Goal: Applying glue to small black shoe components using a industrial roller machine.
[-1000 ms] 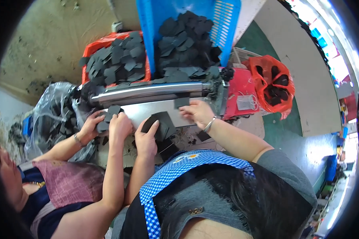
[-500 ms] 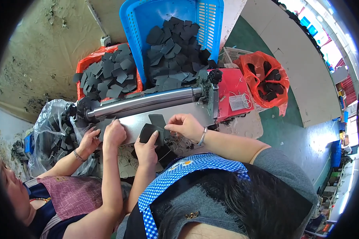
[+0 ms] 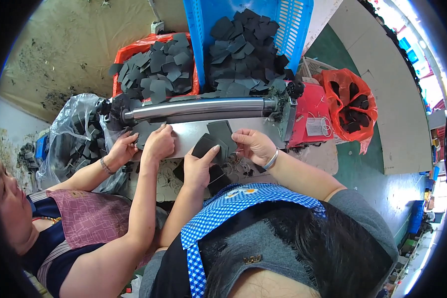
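Observation:
My left hand [image 3: 197, 169] grips several flat black sheet pieces [image 3: 207, 146], fanned out, with the thumb pressed on top. One rectangular black piece [image 3: 220, 130] sticks up from the fan. At the right edge of these pieces, my right hand [image 3: 254, 146] is closed, thumb and forefinger pinching the edge of a piece. Both hands are over the near edge of a metal plate [image 3: 191, 130] in front of a shiny steel roller [image 3: 198, 107]. To the left, a co-worker's two hands [image 3: 160, 143] handle another dark piece on the same plate.
Behind the roller stand a blue plastic crate [image 3: 197, 49] and a red bag [image 3: 118, 85], both heaped with black pieces. A clear bag [image 3: 67, 121] stands left. At right are a red machine housing [image 3: 313, 107] and another red bag [image 3: 371, 107]. Pale rings [image 3: 170, 180] lie below the plate.
The whole view has shifted, so the scene sits farther right and mostly higher. My hands keep nearly the same hold on the black pieces. The co-worker's hands remain at the plate's left end.

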